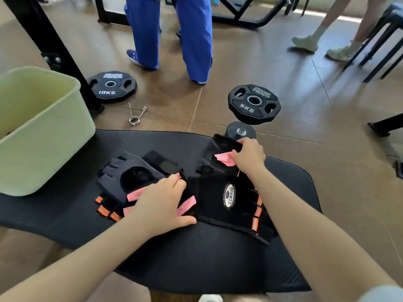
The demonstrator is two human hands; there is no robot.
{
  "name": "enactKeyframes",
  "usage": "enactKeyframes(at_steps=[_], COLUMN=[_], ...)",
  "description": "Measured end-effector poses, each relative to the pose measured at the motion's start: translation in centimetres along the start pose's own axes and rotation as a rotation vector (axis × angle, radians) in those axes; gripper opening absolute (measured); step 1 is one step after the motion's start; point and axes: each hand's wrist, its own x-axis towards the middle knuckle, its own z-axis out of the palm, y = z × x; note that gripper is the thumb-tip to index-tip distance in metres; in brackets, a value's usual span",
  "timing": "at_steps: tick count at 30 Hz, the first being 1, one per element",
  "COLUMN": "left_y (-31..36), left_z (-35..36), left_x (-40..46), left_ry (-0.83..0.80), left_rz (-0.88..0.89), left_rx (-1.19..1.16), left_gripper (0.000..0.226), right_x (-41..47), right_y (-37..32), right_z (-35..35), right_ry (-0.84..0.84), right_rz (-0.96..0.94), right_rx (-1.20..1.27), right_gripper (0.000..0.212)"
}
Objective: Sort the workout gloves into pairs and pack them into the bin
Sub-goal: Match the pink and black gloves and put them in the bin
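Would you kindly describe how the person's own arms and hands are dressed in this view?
Both forearms are bare, and neither the left hand nor the right hand wears a glove, ring or watch that shows. A bit of pale grey sleeve shows at the right arm's upper end.

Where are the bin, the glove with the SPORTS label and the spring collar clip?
bin (50,136), head view, on its front wall
glove with the SPORTS label (212,199), head view, on the black mesh left of the oval label
spring collar clip (134,120), head view, on its coil
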Motion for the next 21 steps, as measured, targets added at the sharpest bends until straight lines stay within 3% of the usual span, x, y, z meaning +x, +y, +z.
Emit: enactKeyframes(at_steps=[2,6,11,14,15,17,19,21], left_y=[-0.1,-0.9,-1.8,-2.3,-2.2,-1.6,-1.0,-0.7], left_z=[0.2,0.1,-0.7,-0.9,-0.9,-0.7,-0.6,-0.5], left_x=[-0.1,-0.7,-1.1,-1.1,-1.1,-1.0,-0.8,-0.9], left_ry=[0.072,0.112,0.015,0.063,0.107,0.189,0.220,0.243], left_rz=[0.029,0.101,0.142,0.076,0.030,-0.049,-0.076,-0.070], left_rx=[-0.009,-0.088,-0.144,-0.255,-0.289,-0.295,-0.308,-0.381], left_gripper=[0.081,0.071,0.054,0.034,0.028,0.018,0.011,0.008], right_x=[-0.7,-3.1,-6.3,-8.1,-8.9,-10.1,-11.5,-12.7], right_y=[-0.4,-1.3,-2.4,-2.4,-2.5,-2.7,-2.9,-2.1], right_z=[0.2,-0.4,-3.6,-6.2,-7.0,-8.4,-9.2,-8.2], right_ry=[0.027,-0.025,-0.020,-0.065,0.007,0.275,0.502,0.532], right_rz=[-0.106,-0.188,-0.180,-0.157,-0.159,-0.189,-0.376,-0.615], right_rx=[0.142,0.658,1.081,1.388,1.362,1.080,0.747,0.409], right_gripper=[0.034,0.012,0.036,0.019,0.012,0.010,0.014,0.017])
